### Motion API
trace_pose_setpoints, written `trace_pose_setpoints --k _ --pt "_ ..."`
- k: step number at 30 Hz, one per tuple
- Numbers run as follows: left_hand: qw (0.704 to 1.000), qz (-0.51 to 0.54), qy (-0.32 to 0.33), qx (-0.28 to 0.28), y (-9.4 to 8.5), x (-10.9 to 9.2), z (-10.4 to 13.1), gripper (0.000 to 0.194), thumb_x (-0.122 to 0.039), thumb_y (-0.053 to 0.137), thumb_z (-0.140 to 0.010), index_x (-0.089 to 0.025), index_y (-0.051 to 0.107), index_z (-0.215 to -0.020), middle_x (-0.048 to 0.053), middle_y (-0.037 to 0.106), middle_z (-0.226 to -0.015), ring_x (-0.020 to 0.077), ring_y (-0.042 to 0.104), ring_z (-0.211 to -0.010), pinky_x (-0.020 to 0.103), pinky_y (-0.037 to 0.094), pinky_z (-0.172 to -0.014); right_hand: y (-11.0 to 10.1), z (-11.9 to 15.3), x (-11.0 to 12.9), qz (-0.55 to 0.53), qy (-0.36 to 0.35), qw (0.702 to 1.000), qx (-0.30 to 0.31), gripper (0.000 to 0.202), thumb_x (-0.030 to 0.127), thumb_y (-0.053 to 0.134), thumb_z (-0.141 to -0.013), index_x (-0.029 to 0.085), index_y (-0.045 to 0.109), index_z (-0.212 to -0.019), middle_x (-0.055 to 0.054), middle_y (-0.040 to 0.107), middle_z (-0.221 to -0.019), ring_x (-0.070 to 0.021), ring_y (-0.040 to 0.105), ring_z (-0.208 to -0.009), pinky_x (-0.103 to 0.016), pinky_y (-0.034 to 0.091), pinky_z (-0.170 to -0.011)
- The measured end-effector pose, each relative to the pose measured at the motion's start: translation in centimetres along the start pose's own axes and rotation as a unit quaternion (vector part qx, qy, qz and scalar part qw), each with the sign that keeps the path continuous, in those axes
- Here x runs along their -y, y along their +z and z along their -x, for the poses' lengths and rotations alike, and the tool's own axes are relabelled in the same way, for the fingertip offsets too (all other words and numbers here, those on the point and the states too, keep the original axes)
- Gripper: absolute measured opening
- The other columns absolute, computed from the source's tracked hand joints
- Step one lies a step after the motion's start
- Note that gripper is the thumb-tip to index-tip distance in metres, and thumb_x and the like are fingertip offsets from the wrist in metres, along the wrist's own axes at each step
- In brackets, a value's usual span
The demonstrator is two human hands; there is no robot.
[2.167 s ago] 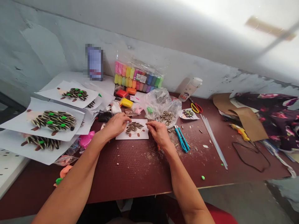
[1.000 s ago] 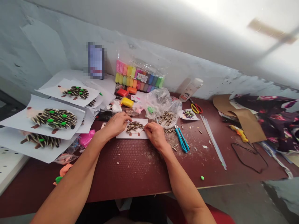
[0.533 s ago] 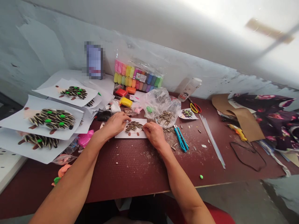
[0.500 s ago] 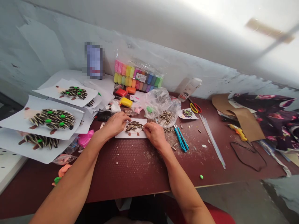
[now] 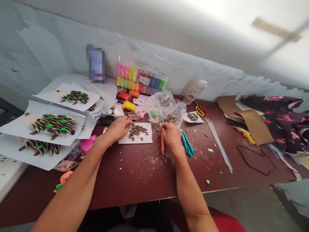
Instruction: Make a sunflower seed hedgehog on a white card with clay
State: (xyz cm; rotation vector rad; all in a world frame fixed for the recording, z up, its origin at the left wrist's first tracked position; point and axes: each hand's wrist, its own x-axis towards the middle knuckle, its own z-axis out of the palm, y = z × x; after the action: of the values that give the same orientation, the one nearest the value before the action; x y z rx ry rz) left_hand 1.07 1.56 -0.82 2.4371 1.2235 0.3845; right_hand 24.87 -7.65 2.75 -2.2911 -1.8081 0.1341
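My left hand rests on the left edge of a white card, fingers together and holding it flat. Dark striped seeds cover an outlined animal shape on the card, with small brown feet below. To the right of the card, my right hand is closed, fingertips at the upper end of a slim orange stick. A pile of loose seeds lies just beyond this hand, in and by a clear plastic bag.
Blue cutters lie right of my right hand. Beyond are scissors, a bottle, clear sticks and a yellow glue gun. Finished seed pictures are stacked left; colored clay packs stand behind.
My right hand has moved right, off the card toward the seed pile, and the orange stick now shows below its fingers. My left hand has stayed at the card.
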Motion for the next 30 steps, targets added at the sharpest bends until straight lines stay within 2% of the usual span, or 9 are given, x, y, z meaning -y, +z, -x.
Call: trace_pose_setpoints --k 3,9,13,18,24,27,30 --pt "1.000 -0.001 -0.004 0.000 0.0 -0.1 0.0 0.035 -0.010 0.048 -0.083 -0.021 0.077 -0.100 0.008 0.069 -0.097 0.0223 0.062 -0.097 0.036 0.048 -0.090 0.1 -0.4 -0.7 0.021 0.030 0.999 -0.004 0.025 0.021 0.051 -0.095 0.020 0.076 -0.097 -0.011 0.070 -0.097 -0.0214 0.061 -0.089 -0.029 0.038 -0.072" --pt "1.000 -0.003 0.004 -0.003 0.2 0.2 -0.1 0.036 -0.011 0.047 -0.083 -0.021 0.077 -0.101 0.008 0.069 -0.098 0.0229 0.062 -0.097 0.035 0.048 -0.089 0.8 -0.6 -0.7 0.015 0.020 0.999 -0.024 0.025 0.022 0.051 -0.097 0.019 0.076 -0.099 -0.011 0.068 -0.099 -0.0217 0.060 -0.095 -0.029 0.039 -0.078" --pt "1.000 0.001 0.007 -0.011 0.4 0.4 -0.1 0.036 -0.010 0.048 -0.081 -0.023 0.077 -0.100 0.007 0.069 -0.097 0.0220 0.063 -0.096 0.034 0.048 -0.089 1.2 -0.7 -0.9 0.021 0.013 0.999 -0.019 0.021 0.023 0.055 -0.094 0.020 0.076 -0.096 -0.011 0.068 -0.095 -0.0209 0.059 -0.090 -0.029 0.039 -0.075" --pt "1.000 0.000 0.008 -0.010 0.4 0.3 -0.1 0.036 -0.010 0.048 -0.081 -0.022 0.077 -0.100 0.008 0.069 -0.096 0.0222 0.063 -0.096 0.035 0.048 -0.090 1.7 -0.9 -1.1 0.038 0.006 0.999 -0.022 0.022 0.021 0.052 -0.095 0.018 0.073 -0.092 -0.011 0.067 -0.095 -0.0208 0.058 -0.090 -0.028 0.038 -0.074" --pt "1.000 0.007 0.006 -0.011 0.2 0.2 -0.1 0.036 -0.010 0.048 -0.081 -0.022 0.077 -0.099 0.007 0.069 -0.096 0.0224 0.062 -0.097 0.036 0.049 -0.091 1.1 -0.8 -0.9 -0.047 0.001 0.995 -0.090 0.021 0.017 0.047 -0.095 0.015 0.067 -0.099 -0.011 0.069 -0.099 -0.0214 0.059 -0.092 -0.029 0.039 -0.079" --pt "1.000 0.009 0.004 -0.009 0.2 0.2 0.0 0.036 -0.010 0.048 -0.082 -0.022 0.076 -0.099 0.007 0.069 -0.096 0.0222 0.062 -0.097 0.035 0.049 -0.091 0.6 -0.4 -0.6 -0.098 -0.016 0.994 -0.044 0.017 0.019 0.050 -0.093 0.017 0.068 -0.095 -0.007 0.071 -0.091 -0.0183 0.060 -0.080 -0.026 0.038 -0.072" --pt "1.000 0.008 0.000 -0.012 0.2 0.1 0.0 0.036 -0.010 0.047 -0.082 -0.022 0.076 -0.099 0.007 0.069 -0.096 0.0221 0.062 -0.097 0.035 0.048 -0.091 0.2 -0.1 -0.1 -0.097 -0.046 0.994 0.011 0.014 0.019 0.056 -0.089 0.020 0.070 -0.087 -0.003 0.072 -0.083 -0.0165 0.060 -0.074 -0.025 0.035 -0.066"
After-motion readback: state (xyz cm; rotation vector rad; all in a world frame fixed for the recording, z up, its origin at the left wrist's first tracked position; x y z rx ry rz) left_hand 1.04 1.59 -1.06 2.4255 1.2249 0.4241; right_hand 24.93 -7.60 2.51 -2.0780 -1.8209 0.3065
